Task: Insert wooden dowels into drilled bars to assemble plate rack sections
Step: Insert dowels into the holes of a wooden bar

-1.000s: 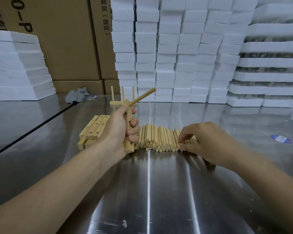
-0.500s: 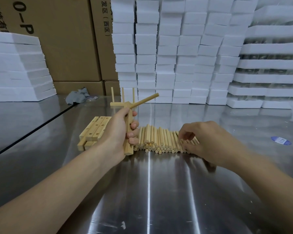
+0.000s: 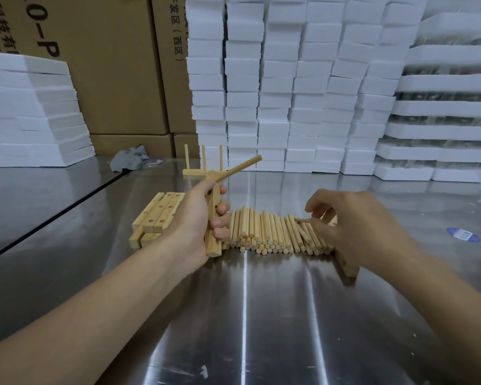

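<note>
Right hand [image 3: 353, 226] is now lifting off the dowel pile [image 3: 264, 232], pinching a single loose dowel [image 3: 303, 219] between thumb and fingertips. Half a second ago it was still down, rummaging in the pile. Left hand [image 3: 197, 218] is gripping the drilled bar [image 3: 213, 245] upright on the desk [image 3: 245, 315], just left of the pile, fingers wrapped round it. One inserted dowel [image 3: 240, 169] is sticking out near its top. Pick looks done; next is likely carrying it to a free hole. Spare bars [image 3: 159, 215] are lying further left.
</note>
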Demonstrator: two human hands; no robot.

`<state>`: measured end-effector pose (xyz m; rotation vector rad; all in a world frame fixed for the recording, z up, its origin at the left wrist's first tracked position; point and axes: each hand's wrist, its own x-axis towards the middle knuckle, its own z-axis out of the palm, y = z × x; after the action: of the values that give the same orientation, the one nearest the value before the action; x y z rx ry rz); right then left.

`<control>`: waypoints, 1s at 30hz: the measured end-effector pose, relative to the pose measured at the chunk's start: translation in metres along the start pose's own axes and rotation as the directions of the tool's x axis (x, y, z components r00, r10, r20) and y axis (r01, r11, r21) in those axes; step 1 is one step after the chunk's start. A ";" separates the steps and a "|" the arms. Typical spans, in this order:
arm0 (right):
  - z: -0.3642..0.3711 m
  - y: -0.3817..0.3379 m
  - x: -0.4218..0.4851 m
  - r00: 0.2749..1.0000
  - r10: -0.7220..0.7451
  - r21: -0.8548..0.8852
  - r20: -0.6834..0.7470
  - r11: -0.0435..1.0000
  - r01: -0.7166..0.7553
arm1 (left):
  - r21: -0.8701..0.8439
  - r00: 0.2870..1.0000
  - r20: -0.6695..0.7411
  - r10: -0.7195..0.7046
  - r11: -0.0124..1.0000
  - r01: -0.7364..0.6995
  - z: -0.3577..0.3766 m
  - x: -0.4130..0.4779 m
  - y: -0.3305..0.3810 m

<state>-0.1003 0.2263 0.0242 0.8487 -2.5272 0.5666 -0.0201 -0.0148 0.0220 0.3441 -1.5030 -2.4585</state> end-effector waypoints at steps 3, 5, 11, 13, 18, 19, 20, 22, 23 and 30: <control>-0.002 0.002 0.002 0.989 0.035 0.120 -0.144 0.993 -0.018 | -0.024 1.000 0.002 -0.008 1.000 0.008 0.000 0.000 -0.001; -0.005 0.002 0.002 0.966 0.082 0.257 -0.244 0.966 -0.017 | -0.052 1.000 0.020 -0.021 0.998 0.022 0.001 -0.001 0.000; -0.014 -0.011 0.003 0.944 0.170 0.692 -0.281 0.718 0.077 | -0.101 0.998 0.064 0.030 0.995 -0.023 0.003 0.000 -0.002; -0.014 -0.014 0.002 0.946 0.189 0.768 -0.265 0.635 0.088 | -0.076 0.995 0.087 0.055 0.996 -0.049 0.003 0.000 -0.004; -0.013 -0.018 0.001 0.951 0.205 0.849 -0.232 0.520 0.095 | 0.048 0.983 0.164 0.078 0.995 -0.087 0.002 0.001 -0.008; -0.012 -0.019 0.000 0.953 0.199 0.857 -0.226 0.507 0.097 | 0.057 0.983 0.168 0.079 0.994 -0.089 0.002 0.002 -0.009; -0.011 -0.019 0.000 0.956 0.191 0.861 -0.224 0.498 0.102 | 0.056 0.982 0.168 0.081 0.994 -0.092 0.001 0.002 -0.010; -0.008 -0.021 0.000 0.960 0.174 0.864 -0.218 0.492 0.107 | 0.038 0.983 0.162 0.087 0.995 -0.094 0.001 0.003 -0.011; -0.007 -0.021 0.000 0.963 0.168 0.865 -0.212 0.491 0.105 | 0.026 0.984 0.158 0.086 0.995 -0.092 0.000 0.003 -0.010; -0.001 -0.022 -0.001 0.974 0.126 0.853 -0.186 0.513 0.096 | 0.036 0.983 0.143 0.114 0.992 -0.120 -0.002 0.004 -0.012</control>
<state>-0.0855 0.2109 0.0303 0.9708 -1.9230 1.9178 -0.0244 -0.0120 0.0102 0.0884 -1.5866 -2.4044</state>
